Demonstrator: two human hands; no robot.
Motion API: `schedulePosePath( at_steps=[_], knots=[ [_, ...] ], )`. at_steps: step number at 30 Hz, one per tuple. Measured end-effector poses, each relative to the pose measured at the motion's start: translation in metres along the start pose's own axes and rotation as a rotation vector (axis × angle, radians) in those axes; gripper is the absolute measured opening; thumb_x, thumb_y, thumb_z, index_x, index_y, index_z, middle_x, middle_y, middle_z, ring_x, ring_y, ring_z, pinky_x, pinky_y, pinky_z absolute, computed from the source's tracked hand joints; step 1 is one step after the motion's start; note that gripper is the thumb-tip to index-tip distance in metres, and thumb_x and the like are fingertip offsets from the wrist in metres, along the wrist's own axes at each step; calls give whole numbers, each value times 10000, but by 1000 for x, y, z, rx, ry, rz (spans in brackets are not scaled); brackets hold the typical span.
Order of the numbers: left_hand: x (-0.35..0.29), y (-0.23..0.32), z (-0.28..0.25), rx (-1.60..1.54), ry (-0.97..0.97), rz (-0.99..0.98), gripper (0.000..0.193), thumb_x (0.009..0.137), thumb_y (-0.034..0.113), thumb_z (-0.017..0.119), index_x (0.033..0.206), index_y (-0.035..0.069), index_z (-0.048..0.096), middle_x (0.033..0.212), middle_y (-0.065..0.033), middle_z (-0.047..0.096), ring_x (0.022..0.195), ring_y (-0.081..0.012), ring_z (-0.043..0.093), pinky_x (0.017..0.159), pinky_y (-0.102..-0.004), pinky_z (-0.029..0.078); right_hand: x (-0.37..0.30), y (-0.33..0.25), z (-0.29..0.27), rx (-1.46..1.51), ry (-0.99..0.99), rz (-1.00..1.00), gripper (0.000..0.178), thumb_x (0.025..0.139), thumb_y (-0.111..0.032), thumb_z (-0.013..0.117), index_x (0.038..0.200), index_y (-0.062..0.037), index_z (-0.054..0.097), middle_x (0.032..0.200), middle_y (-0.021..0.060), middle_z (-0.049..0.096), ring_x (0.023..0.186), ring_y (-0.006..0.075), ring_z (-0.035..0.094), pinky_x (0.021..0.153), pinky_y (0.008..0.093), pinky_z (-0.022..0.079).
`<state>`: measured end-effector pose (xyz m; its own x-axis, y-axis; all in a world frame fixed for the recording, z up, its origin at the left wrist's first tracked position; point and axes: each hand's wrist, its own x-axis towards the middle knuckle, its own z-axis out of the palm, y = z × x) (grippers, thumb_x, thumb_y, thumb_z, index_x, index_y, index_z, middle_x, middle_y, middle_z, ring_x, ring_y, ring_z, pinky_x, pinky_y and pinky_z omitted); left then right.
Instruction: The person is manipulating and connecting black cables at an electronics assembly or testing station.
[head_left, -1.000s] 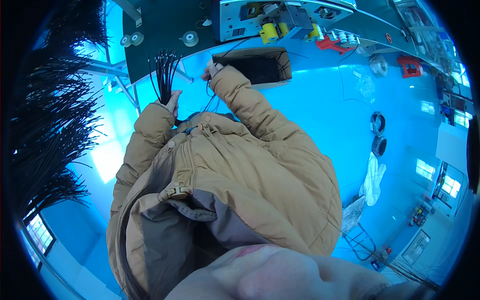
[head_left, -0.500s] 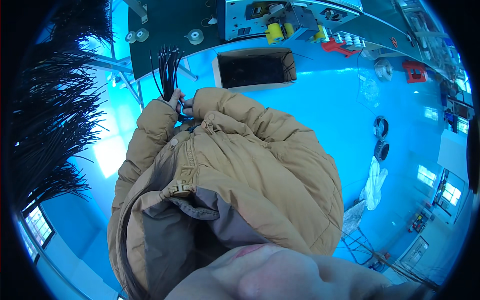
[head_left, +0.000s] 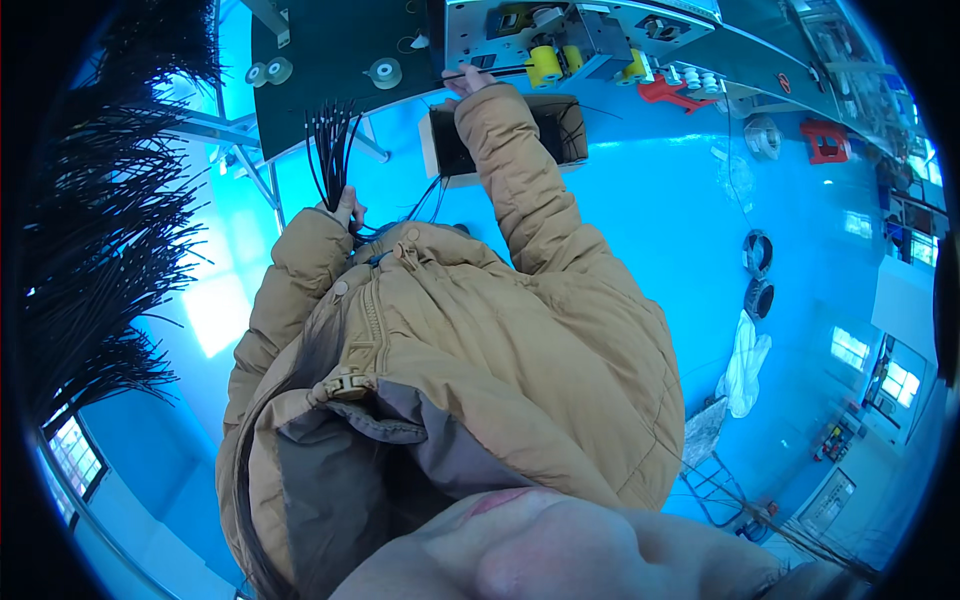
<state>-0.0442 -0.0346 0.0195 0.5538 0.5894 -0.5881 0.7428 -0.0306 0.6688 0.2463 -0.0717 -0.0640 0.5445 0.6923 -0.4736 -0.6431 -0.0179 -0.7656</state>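
Observation:
My left hand (head_left: pixel 346 208) is closed around a bundle of thin black cables (head_left: pixel 333 150), whose ends fan upward and show small pale tips. My right hand (head_left: pixel 468 80) reaches out to the front of a bench machine (head_left: pixel 475 40). Its fingers pinch a single black cable (head_left: pixel 508 70) that points toward a yellow roller (head_left: pixel 543 66) on the machine. Some black strands hang between my two hands. Lower parts of the left bundle are hidden by my sleeve.
An open cardboard box (head_left: pixel 437 150) with dark contents sits below the machine, partly behind my right sleeve. Tape rolls (head_left: pixel 384 72) lie on the dark green bench (head_left: pixel 330 45). Masses of black cables (head_left: pixel 110 240) hang at the left. A red stool (head_left: pixel 825 142) stands at the right.
My right hand has left my left hand and moved up and right to the machine, with a black cable in its fingers. The left hand keeps the bundle and has barely moved.

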Motion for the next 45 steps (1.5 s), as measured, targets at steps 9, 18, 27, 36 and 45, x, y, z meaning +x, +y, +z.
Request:
schedulePosePath(
  at_steps=[9, 18, 27, 36, 45],
  knots=[
    [10, -13, 4, -40, 16, 6, 516, 798, 543, 396, 629, 65, 495, 568, -51, 533, 592, -147, 537, 575, -286, 407, -10, 19, -4, 159, -51, -77, 291, 893, -274, 314, 911, -24, 462, 840, 111, 589, 737, 207, 560, 641, 354, 475],
    [29, -39, 17, -181, 112, 50, 307, 763, 353, 577, 803, 49, 562, 468, -17, 471, 381, -118, 439, 380, -259, 329, -9, 38, -4, -178, -2, -105, 285, 878, -251, 335, 822, -27, 503, 768, 98, 593, 672, 181, 545, 617, 293, 448],
    [6, 4, 10, -37, 76, -3, 417, 762, 505, 499, 826, 105, 599, 482, -12, 482, 432, -124, 447, 429, -283, 352, -28, 30, -8, -657, 114, -186, 334, 880, -270, 305, 774, -45, 527, 741, 77, 577, 697, 213, 521, 677, 320, 409],
    [15, -6, 9, -42, 18, 3, 469, 784, 527, 450, 982, 121, 575, 548, 3, 491, 467, -99, 436, 454, -253, 351, -66, 12, 6, -992, 53, -118, 331, 876, -309, 312, 780, -100, 550, 810, 104, 568, 737, 265, 543, 684, 359, 406],
    [7, 19, 0, -196, 23, 74, 474, 817, 475, 435, 1097, 102, 518, 701, -1, 511, 521, -65, 421, 474, -224, 344, -139, 41, 55, -1480, -760, -374, 258, 824, -320, 394, 899, -105, 516, 762, 128, 573, 742, 311, 547, 642, 412, 425]
  ],
)
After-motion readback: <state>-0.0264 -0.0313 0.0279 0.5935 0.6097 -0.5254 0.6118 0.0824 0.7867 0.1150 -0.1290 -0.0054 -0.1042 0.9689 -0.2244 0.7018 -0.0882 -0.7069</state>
